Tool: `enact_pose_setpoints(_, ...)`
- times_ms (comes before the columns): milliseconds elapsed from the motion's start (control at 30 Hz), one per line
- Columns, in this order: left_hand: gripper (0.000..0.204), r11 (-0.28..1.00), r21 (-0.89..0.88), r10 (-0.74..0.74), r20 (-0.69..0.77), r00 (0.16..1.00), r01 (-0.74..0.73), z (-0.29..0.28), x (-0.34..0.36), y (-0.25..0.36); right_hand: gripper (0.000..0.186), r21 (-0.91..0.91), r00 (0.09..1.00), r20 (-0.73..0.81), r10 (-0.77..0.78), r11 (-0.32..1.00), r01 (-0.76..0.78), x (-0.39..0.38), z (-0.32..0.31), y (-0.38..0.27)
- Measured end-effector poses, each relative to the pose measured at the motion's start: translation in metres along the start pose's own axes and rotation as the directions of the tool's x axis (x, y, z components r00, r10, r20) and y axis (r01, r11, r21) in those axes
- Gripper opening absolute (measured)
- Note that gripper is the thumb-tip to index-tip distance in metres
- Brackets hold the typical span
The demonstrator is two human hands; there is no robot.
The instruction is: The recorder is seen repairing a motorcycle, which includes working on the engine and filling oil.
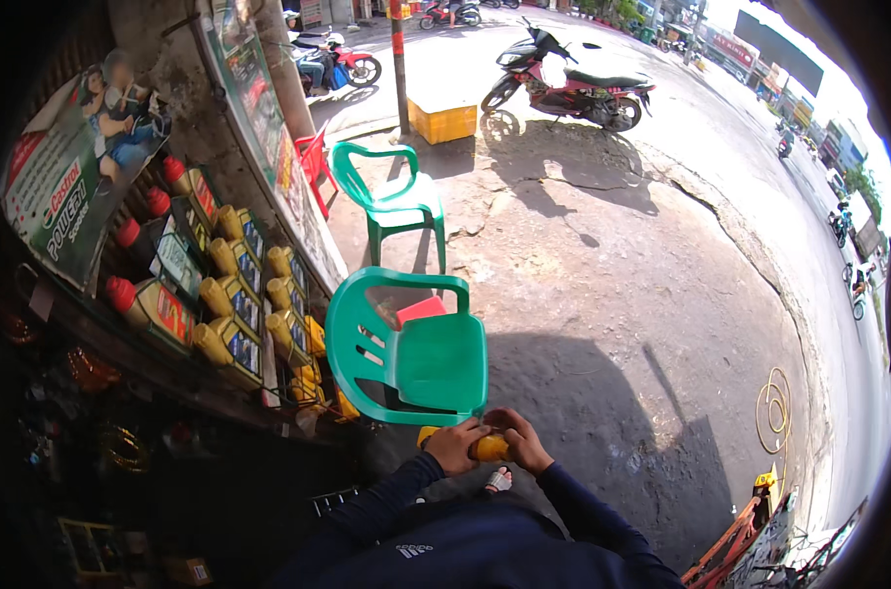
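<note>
Low in front of my body, a yellow bottle (490, 449) lies sideways between my hands, mostly covered by the fingers. My left hand (454, 447) is closed around its left part, and a bit of yellow shows past the wrist side. Curled over the right end is my right hand (521, 441), its thumb and fingers against the bottle. Just beyond the hands stands a green plastic chair (443, 358), its near edge close to my left fingertips. To the left, a display rack holds several oil bottles (231, 348) with gold or red caps.
A second green chair (406, 206) and a red chair (315, 169) stand farther off. Beyond them are a yellow crate (443, 124) by a pole (399, 74) and a parked motorcycle (568, 83). A coiled hose (776, 412) lies right, near the road (838, 324).
</note>
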State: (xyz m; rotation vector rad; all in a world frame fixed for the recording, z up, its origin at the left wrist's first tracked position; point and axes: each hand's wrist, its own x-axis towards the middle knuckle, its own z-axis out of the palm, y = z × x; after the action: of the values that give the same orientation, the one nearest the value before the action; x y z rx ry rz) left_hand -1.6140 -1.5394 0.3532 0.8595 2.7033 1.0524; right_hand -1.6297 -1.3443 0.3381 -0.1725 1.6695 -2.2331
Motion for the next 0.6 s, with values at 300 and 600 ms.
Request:
enact_pose_setpoints(300,0.056,0.980,0.105,0.141,0.219,0.965,-0.167,0.104,0.264,0.065,0.053,-0.758,0.748,-0.647,-0.148,0.235,-0.609,-0.001,-0.209,-0.098)
enact_pose_setpoints(600,0.061,0.966,0.159,0.139,0.345,0.928,-0.204,0.129,0.490,0.004,0.023,-0.643,0.800,-0.600,0.005,0.593,-0.485,0.132,-0.363,-0.123)
